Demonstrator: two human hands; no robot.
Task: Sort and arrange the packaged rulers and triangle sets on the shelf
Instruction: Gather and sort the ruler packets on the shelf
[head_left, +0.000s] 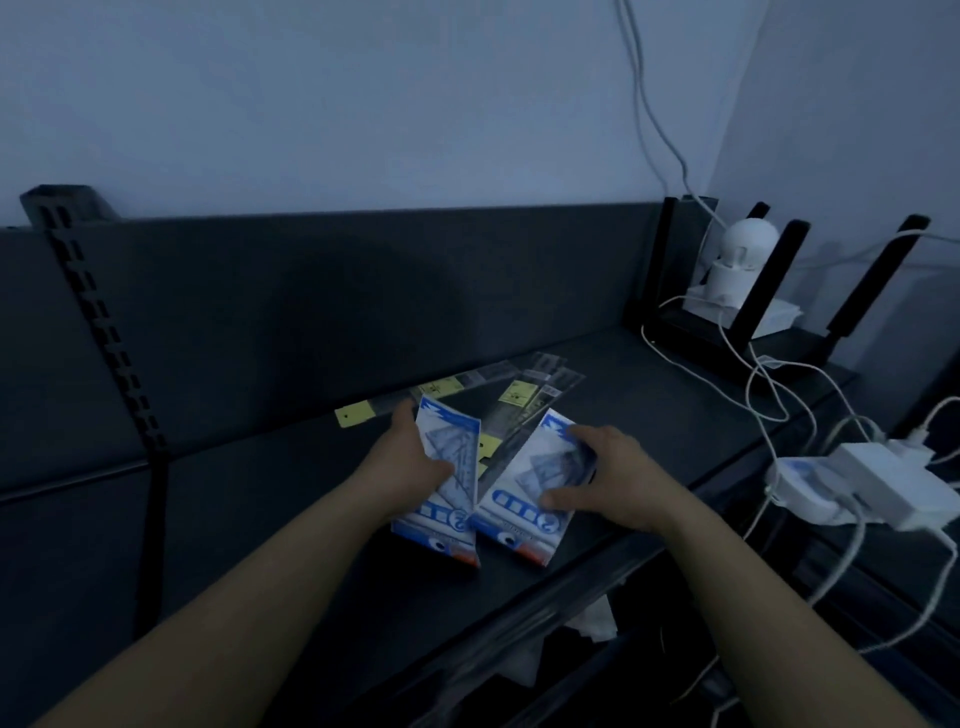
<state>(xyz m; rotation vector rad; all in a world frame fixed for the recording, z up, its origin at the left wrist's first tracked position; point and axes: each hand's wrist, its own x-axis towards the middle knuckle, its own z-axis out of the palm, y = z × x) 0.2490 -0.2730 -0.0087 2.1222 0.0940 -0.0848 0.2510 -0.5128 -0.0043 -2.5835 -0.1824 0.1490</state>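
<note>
Two blue-and-white packaged triangle sets lie side by side on the dark shelf (260, 467). My left hand (410, 460) grips the left triangle set (447, 499) by its left edge, thumb on its face. My right hand (605, 480) holds the right triangle set (524, 499) along its right edge, thumb on the front. Behind them lie several clear packaged rulers (524, 395) with yellow labels, fanned out at angles; one long ruler (405, 402) runs along the back panel.
A black router (748, 312) with upright antennas and a white round camera (737, 260) stand at the shelf's right end. White cables (769, 384) trail to a white power strip (883, 488) at the right. A slotted upright (104, 322) runs down the back panel at left.
</note>
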